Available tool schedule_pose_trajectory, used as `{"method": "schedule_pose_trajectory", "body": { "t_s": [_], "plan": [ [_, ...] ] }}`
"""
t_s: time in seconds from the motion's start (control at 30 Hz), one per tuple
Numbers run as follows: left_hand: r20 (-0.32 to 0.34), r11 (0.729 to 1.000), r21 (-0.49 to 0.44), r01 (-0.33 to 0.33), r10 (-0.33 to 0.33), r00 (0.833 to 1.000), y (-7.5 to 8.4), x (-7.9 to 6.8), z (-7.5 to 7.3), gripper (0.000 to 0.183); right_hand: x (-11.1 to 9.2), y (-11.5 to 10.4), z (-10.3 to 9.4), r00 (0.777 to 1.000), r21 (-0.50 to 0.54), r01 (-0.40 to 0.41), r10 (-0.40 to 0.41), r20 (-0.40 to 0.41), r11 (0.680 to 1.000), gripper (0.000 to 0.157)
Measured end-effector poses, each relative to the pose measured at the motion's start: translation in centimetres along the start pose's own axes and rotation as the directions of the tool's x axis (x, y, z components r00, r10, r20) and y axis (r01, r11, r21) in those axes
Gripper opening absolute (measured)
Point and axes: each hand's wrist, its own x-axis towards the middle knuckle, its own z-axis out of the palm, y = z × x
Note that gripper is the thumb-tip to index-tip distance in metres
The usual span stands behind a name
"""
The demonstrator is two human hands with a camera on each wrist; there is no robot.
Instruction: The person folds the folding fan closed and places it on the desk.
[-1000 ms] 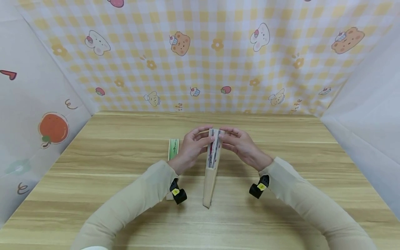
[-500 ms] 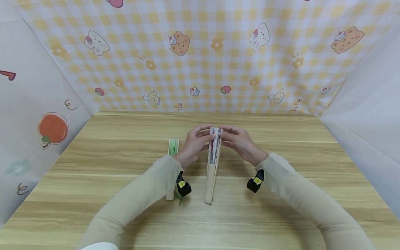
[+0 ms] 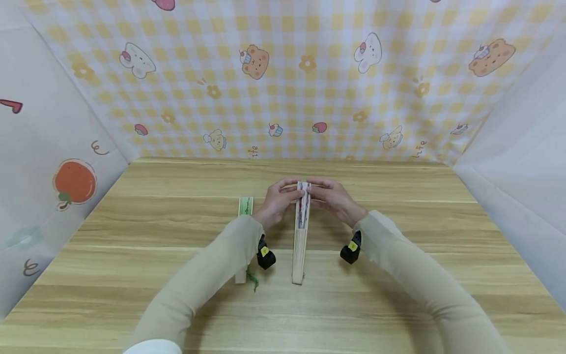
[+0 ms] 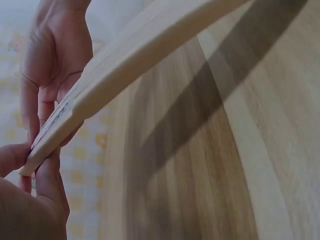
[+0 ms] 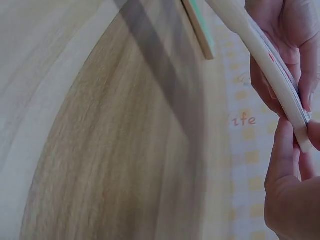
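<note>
A folding fan (image 3: 300, 246) with pale wooden ribs and a printed leaf is held folded up over the table, its far end between both hands. My left hand (image 3: 277, 200) pinches that end from the left, thumb on the near face. From the right, my right hand (image 3: 337, 200) grips the same end with thumb and fingers. The left wrist view shows the fan (image 4: 135, 60) slanting up above its shadow, and in the right wrist view the fan (image 5: 272, 62) runs between the fingers of both hands.
A second folded fan (image 3: 246, 205), with a green leaf and a green tassel (image 3: 253, 280), lies on the wooden table (image 3: 376, 305) to the left, partly under the left sleeve. A yellow checked cloth (image 3: 283, 98) hangs behind the table.
The fan's leaf and ribs have come together into a narrower stack. Both hands have drawn closer to each other, the right one moving left. More of the green tassel shows.
</note>
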Motion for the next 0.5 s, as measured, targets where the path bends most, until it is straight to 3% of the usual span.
{"method": "schedule_pose_trajectory", "body": {
  "t_s": [0.2,0.5],
  "plan": [
    [0.005,0.997,0.050,0.051,-0.052,0.999,-0.6,0.8,-0.5,0.041,1.1,0.9,-0.1,0.998,-0.014,-0.048,0.047,-0.038,0.999,0.043],
    [0.035,0.991,0.110,0.082,-0.086,0.996,-1.1,1.6,-1.5,0.040,2.2,2.0,0.1,0.999,-0.034,-0.039,0.038,-0.029,0.999,0.041]
  ]
}}
